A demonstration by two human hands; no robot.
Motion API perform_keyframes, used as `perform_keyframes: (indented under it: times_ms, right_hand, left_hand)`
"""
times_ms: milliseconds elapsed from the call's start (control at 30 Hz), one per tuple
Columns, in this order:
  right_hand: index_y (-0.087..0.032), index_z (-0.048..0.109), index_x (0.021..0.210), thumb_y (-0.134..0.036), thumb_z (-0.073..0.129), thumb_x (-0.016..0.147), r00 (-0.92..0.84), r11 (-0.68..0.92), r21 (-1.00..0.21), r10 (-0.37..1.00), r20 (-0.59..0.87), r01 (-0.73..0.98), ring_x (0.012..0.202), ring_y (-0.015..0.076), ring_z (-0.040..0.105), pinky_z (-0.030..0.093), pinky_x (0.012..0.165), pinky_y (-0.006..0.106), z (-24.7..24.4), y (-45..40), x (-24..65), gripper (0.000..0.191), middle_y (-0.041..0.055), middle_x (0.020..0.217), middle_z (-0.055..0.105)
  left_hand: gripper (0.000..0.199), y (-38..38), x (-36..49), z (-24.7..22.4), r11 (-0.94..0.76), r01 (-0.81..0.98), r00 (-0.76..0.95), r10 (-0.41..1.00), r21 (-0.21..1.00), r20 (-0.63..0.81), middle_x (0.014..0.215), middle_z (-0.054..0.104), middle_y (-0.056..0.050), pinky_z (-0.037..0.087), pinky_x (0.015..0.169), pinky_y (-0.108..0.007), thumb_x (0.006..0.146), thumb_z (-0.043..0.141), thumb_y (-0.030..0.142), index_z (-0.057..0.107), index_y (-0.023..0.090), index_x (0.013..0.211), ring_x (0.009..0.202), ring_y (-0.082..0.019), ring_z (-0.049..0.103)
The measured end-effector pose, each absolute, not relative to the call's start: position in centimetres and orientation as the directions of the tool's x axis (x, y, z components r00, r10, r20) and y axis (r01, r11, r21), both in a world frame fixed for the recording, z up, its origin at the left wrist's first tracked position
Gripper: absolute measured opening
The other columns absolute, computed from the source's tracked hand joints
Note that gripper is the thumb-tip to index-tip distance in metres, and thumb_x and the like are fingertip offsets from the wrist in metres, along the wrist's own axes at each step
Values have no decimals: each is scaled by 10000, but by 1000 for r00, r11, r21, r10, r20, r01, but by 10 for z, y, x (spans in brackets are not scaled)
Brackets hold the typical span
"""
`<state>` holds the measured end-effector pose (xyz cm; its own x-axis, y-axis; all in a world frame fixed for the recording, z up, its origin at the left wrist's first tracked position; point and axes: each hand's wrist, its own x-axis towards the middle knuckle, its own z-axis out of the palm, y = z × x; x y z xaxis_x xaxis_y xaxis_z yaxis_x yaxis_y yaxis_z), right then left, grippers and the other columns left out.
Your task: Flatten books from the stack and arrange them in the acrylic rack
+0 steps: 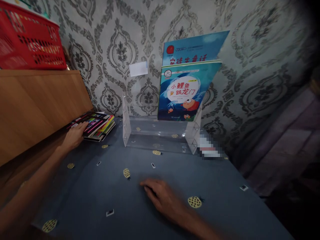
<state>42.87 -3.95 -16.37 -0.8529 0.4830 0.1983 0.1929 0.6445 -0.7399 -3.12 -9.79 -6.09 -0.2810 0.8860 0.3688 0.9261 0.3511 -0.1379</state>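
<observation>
My left hand [75, 135] reaches to the pile of books [102, 130] at the left. Its fingers lie stretched over the front of the dark-covered top book [96, 121]; the thumb is hidden. Low over the tablecloth, my right hand [162, 198] is slightly blurred, with loosely bent fingers, the thumb apart, and nothing held. Between the hands and the wall stands a clear acrylic stepped book rack [155, 141]. A blue picture book [183, 93] with a red fish leans upright at its right side. Behind that rises another blue book [192, 50], its lower part covered.
A grey-blue tablecloth [140, 206] with pineapple prints covers the table. At the left, a red basket [32, 43] sits on a wooden cabinet [42, 110]. Beside the rack's right end lies a pixelated pale item [208, 148]. Patterned wallpaper backs the table; a curtain [277, 140] hangs right.
</observation>
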Motion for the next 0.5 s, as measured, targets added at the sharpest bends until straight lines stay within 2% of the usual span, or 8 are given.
perform_keyframes:
  times_ms: [133,267,500]
  right_hand:
    - [-222,700,1211,-225,448,999,-849,650,-734,487,204,197,1100,221,685,504,1001,369,-160,-40,428,329,83,1191,743]
    - [-211,705,1202,-202,455,993,-851,674,-710,481,213,203,1086,217,693,518,978,350,-158,-41,429,326,89,1181,746]
    - [-203,684,1215,-213,453,1002,-844,696,-694,474,251,184,1122,214,683,511,1005,372,-164,-40,429,315,83,1215,735]
  left_hand:
    - [749,-107,-14,-70,376,899,-259,872,-227,416,1541,448,-228,379,1148,-493,755,440,56,373,40,1501,1422,-365,436]
    - [709,-114,1,-80,415,871,-264,846,-262,463,1537,458,-213,402,1135,-480,790,425,58,383,52,1498,1411,-347,452]
    - [644,-127,26,-99,476,827,-312,832,-300,459,1541,424,-264,459,1077,-497,847,372,54,369,-12,1487,1408,-379,442]
